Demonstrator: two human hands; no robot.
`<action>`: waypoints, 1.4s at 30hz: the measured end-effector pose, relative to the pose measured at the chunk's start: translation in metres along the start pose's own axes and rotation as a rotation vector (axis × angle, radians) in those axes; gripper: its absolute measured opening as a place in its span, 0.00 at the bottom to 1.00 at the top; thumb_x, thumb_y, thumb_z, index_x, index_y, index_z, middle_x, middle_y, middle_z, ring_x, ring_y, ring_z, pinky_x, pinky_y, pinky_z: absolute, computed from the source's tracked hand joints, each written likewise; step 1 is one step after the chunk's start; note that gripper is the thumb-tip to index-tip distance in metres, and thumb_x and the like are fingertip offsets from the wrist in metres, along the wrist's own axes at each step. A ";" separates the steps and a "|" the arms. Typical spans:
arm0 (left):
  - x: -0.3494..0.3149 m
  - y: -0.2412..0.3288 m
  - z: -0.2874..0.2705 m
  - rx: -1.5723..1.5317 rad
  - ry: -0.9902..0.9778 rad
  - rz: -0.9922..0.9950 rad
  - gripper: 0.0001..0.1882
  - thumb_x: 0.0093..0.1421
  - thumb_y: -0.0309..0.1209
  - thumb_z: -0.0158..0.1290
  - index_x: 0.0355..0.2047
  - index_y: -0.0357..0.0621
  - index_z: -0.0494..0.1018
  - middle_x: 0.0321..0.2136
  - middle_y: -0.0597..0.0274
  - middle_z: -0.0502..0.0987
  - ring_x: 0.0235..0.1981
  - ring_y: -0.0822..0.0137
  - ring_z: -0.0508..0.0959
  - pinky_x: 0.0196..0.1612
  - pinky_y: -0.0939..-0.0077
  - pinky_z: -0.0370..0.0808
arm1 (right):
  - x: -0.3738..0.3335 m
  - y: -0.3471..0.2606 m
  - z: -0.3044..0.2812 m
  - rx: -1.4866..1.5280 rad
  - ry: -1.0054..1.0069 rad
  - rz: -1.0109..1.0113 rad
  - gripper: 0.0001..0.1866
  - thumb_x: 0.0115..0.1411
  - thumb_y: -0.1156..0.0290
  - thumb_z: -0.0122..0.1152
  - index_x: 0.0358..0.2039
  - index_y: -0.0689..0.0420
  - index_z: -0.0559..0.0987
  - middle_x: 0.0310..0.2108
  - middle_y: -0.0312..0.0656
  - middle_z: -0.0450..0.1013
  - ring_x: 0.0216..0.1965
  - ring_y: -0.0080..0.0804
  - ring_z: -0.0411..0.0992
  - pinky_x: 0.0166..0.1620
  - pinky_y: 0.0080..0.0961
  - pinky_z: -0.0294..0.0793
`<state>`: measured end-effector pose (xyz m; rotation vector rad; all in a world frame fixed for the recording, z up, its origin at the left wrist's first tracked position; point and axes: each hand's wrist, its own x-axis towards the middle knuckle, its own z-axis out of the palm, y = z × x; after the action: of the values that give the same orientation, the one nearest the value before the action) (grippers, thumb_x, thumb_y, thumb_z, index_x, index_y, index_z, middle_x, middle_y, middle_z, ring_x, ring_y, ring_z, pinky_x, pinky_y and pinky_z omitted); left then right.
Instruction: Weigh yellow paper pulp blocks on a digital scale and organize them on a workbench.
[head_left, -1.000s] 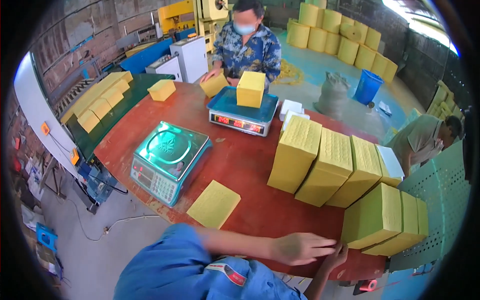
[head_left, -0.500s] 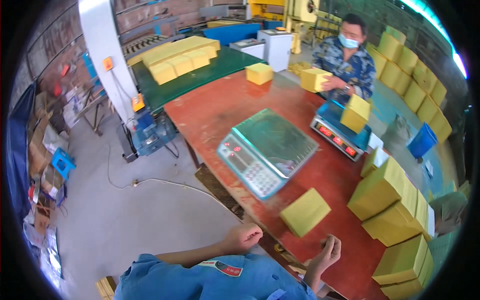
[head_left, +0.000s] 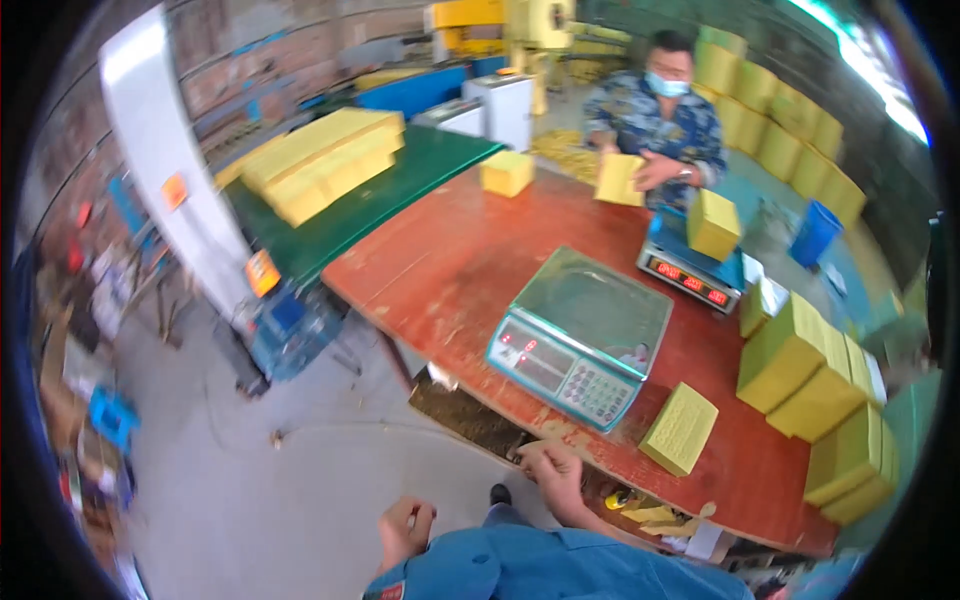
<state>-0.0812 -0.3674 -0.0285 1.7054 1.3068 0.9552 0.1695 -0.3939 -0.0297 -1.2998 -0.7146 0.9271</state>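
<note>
My left hand is low in front of my blue jacket, away from the table, its fingers curled in and nothing visible in them. My right hand hovers by the near edge of the red table, fingers bent together, with no object showing. Beyond it lies a white and teal counting scale with a bare pan and a lit display. To the right of that scale, a yellow paper block sits on the table near its front edge, touched by neither hand.
Across the table a masked person holds a yellow block by a second, blue scale bearing another block. Stacked yellow blocks stand at right. A green table with yellow stacks adjoins at left.
My view has shifted, so the scale and near block appear further right. My right hand has moved left along the table edge, away from the block. The co-worker's block has turned.
</note>
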 end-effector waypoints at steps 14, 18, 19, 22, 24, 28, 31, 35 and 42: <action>0.177 -0.018 -0.035 0.267 0.043 0.352 0.06 0.53 0.23 0.60 0.24 0.39 0.73 0.22 0.52 0.75 0.23 0.54 0.76 0.28 0.66 0.73 | 0.150 0.029 0.125 -0.150 -0.379 -0.229 0.07 0.58 0.71 0.60 0.30 0.62 0.80 0.31 0.37 0.76 0.33 0.22 0.71 0.38 0.23 0.73; 0.232 -0.051 -0.080 0.282 0.433 0.159 0.05 0.53 0.21 0.58 0.28 0.40 0.72 0.24 0.53 0.75 0.25 0.58 0.77 0.30 0.68 0.74 | 0.188 0.020 0.173 -0.126 -0.469 0.018 0.05 0.59 0.80 0.55 0.33 0.65 0.80 0.27 0.37 0.75 0.30 0.21 0.72 0.36 0.20 0.72; 0.247 -0.054 -0.098 0.278 0.480 0.122 0.06 0.53 0.21 0.58 0.29 0.40 0.72 0.25 0.53 0.76 0.26 0.59 0.78 0.30 0.68 0.74 | 0.197 0.018 0.185 -0.080 -0.469 0.068 0.06 0.60 0.81 0.54 0.34 0.65 0.80 0.27 0.37 0.74 0.30 0.20 0.72 0.36 0.19 0.72; 0.289 -0.082 -0.159 0.362 0.562 0.105 0.08 0.53 0.22 0.57 0.35 0.40 0.73 0.28 0.54 0.77 0.27 0.57 0.79 0.32 0.67 0.75 | 0.215 0.038 0.223 -0.084 -0.527 0.046 0.07 0.61 0.82 0.53 0.38 0.65 0.79 0.29 0.38 0.74 0.30 0.19 0.71 0.35 0.17 0.71; 0.323 -0.100 -0.202 0.458 0.511 0.055 0.12 0.54 0.23 0.57 0.40 0.38 0.73 0.33 0.53 0.77 0.32 0.57 0.79 0.36 0.67 0.76 | 0.228 0.044 0.247 -0.110 -0.538 0.029 0.08 0.61 0.82 0.54 0.41 0.64 0.77 0.29 0.37 0.74 0.30 0.19 0.71 0.35 0.17 0.71; 0.406 -0.123 -0.259 0.723 0.400 0.173 0.24 0.54 0.27 0.57 0.52 0.41 0.71 0.48 0.50 0.73 0.47 0.52 0.75 0.48 0.64 0.74 | 0.269 0.066 0.284 -0.151 -0.424 -0.131 0.10 0.62 0.81 0.54 0.43 0.62 0.77 0.32 0.36 0.74 0.31 0.18 0.70 0.35 0.16 0.70; 0.474 -0.149 -0.278 0.763 0.373 0.178 0.30 0.52 0.29 0.58 0.57 0.45 0.67 0.46 0.48 0.71 0.50 0.51 0.71 0.49 0.59 0.72 | 0.304 0.092 0.300 -0.342 -0.161 -0.278 0.09 0.61 0.82 0.54 0.41 0.61 0.78 0.34 0.38 0.76 0.34 0.21 0.72 0.37 0.18 0.72; 0.522 -0.181 -0.303 0.816 0.230 0.184 0.30 0.50 0.29 0.59 0.56 0.48 0.68 0.40 0.51 0.70 0.47 0.50 0.72 0.46 0.58 0.73 | 0.319 0.108 0.314 -0.493 0.035 -0.326 0.08 0.60 0.83 0.54 0.38 0.61 0.79 0.34 0.40 0.76 0.33 0.25 0.73 0.37 0.20 0.72; 0.549 -0.196 -0.324 0.713 0.107 0.195 0.23 0.50 0.31 0.60 0.49 0.49 0.73 0.33 0.53 0.75 0.36 0.51 0.77 0.38 0.58 0.75 | 0.312 0.099 0.325 -0.563 0.231 -0.354 0.08 0.58 0.85 0.53 0.34 0.61 0.78 0.29 0.41 0.74 0.28 0.26 0.72 0.33 0.21 0.72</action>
<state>-0.3446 0.2458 -0.0095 2.3770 1.7065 0.7315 0.0194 0.0368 -0.0969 -1.6649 -1.0243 0.2829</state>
